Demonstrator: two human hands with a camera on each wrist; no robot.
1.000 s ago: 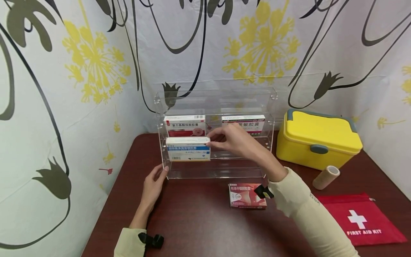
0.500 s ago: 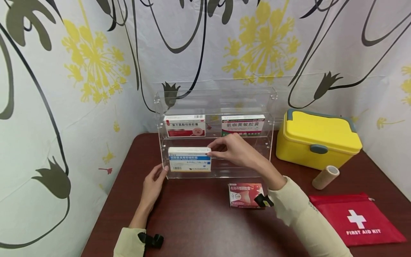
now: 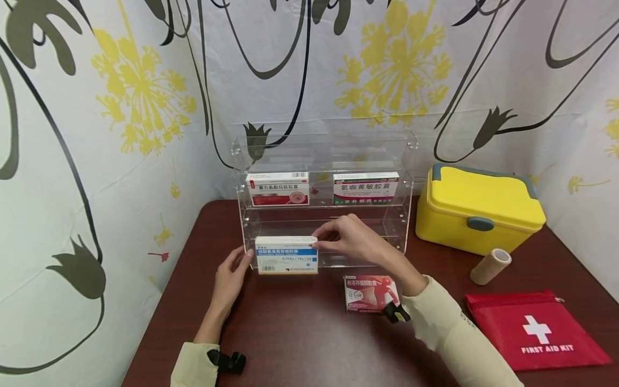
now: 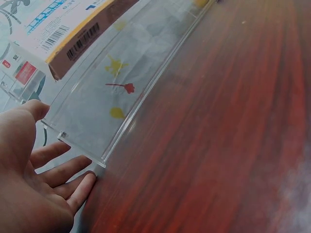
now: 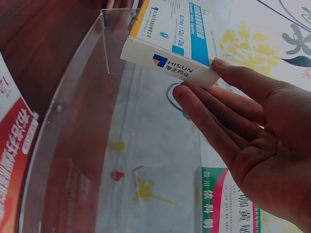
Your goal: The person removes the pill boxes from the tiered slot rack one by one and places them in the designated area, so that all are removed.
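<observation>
My right hand (image 3: 355,239) pinches the right end of a white and blue medicine box (image 3: 287,255) between thumb and fingers. The box is upright in front of the lower tier of a clear acrylic display rack (image 3: 358,259). In the right wrist view the thumb and fingers hold the edge of the medicine box (image 5: 167,46), and its white end panel faces the camera. My left hand (image 3: 230,279) holds the lower left side edge of the rack. In the left wrist view the thumb of the left hand (image 4: 29,179) touches the edge and the fingers lie along the outer side.
On the upper tier stand a red and white medicine box (image 3: 279,190) and a pink and green one (image 3: 366,189). A red medicine box (image 3: 368,293) lies on the table before the rack. At right are a yellow case (image 3: 479,209), a bandage roll (image 3: 490,267) and a red first aid pouch (image 3: 539,330).
My right hand has carried the white and blue medicine box down from the middle of the rack to the front of its lowest tier. The left hand has stayed at the rack's edge.
</observation>
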